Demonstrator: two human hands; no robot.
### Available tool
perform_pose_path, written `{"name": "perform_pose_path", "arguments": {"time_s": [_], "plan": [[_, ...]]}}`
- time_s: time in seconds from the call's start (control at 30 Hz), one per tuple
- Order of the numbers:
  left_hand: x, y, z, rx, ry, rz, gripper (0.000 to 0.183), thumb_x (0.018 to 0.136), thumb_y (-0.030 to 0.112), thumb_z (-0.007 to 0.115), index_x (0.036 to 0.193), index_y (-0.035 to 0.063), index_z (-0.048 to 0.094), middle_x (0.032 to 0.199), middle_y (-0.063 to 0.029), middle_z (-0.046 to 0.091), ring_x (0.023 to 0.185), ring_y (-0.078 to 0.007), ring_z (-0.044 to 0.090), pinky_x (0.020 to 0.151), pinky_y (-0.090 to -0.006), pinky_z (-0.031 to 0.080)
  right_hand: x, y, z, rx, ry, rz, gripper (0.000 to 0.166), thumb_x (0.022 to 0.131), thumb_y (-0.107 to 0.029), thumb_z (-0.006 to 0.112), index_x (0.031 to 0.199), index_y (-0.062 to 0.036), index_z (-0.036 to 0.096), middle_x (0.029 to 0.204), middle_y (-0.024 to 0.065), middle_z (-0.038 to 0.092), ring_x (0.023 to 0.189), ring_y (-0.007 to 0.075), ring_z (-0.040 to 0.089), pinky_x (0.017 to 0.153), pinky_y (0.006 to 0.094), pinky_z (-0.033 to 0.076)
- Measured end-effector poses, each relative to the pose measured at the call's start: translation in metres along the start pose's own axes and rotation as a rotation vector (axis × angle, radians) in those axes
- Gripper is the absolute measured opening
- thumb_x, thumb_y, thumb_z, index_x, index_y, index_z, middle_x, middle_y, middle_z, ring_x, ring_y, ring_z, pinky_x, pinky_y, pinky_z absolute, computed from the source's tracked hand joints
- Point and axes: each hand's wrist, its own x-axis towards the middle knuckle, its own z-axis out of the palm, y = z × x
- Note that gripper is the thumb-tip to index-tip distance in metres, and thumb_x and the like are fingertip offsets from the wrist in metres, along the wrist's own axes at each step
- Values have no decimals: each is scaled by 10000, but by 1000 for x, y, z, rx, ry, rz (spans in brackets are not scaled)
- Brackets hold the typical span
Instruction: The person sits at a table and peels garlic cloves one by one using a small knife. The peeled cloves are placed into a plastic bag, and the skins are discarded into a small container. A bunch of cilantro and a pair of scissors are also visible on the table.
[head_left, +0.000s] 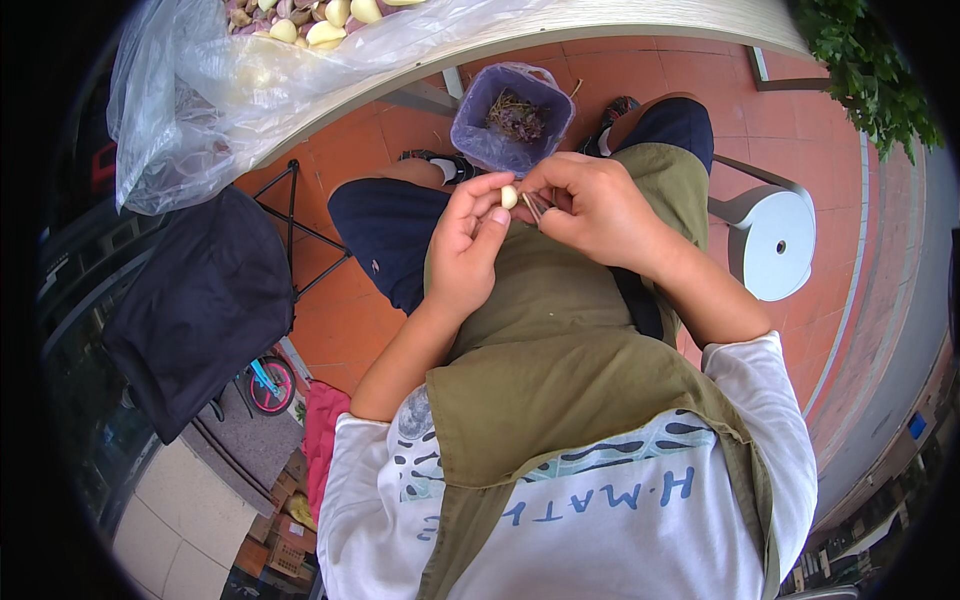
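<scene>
Above my lap, my left hand (471, 240) holds a pale peeled garlic clove (509, 197) between thumb and fingers. Close beside it on the right, my right hand (596, 206) pinches a small thin blade-like tool (534, 206); its exact kind is partly hidden by the fingers. Just beyond both hands, a lined purple bin (480, 154) on the floor holds dry skins and stalks (517, 118). At the top left, garlic cloves (325, 31), some pale and some in purplish skin, lie in a clear plastic bag (180, 127) on the table.
The wooden table's edge (480, 46) curves across the top. Leafy greens (862, 67) hang at the upper right. A white stool (780, 244) stands on the right. To the left is a black fabric folding chair (210, 300), with a small bicycle wheel (271, 385) below it.
</scene>
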Motion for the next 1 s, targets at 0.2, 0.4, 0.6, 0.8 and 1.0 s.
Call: {"name": "perform_pose_path", "arguments": {"time_s": [0.2,0.4,0.6,0.8,1.0], "plan": [[3,2,-4,-275,-11,-178,301,909,68,469,1192,-26,432,1080,-135,583,960,-192,590,872,-301,443,-1,4,1,-49,-9,-44,153,675,-78,623,820,-28,610,715,106,596,654,260,598,584,350,477],[4,4,-6,-260,-9,-238,360,915,85,456,1250,-17,373,1024,-128,608,921,-180,603,861,-311,451,-1,3,0,-51,-15,-65,144,668,-80,622,802,-31,608,713,101,594,657,259,598,586,351,478],[6,10,-6,-358,-18,-235,489,921,67,416,1361,1,214,1088,-231,576,895,-283,619,842,-383,465,-1,1,-3,-50,-26,-38,141,658,-64,625,795,-35,609,706,95,584,644,254,589,579,344,473],[8,12,-8,-442,-72,-234,508,922,78,397,1378,0,188,1112,-249,562,897,-307,616,846,-396,463,-1,-1,-7,-49,-33,-25,150,652,-53,627,799,-34,606,703,92,578,642,251,585,577,341,470],[10,8,-7,-421,7,-232,502,927,82,390,1371,-25,182,1083,-249,561,897,-298,623,831,-377,485,-3,-2,-7,43,-90,-55,179,653,-44,616,832,-33,616,712,89,581,654,251,588,575,336,465]]}}
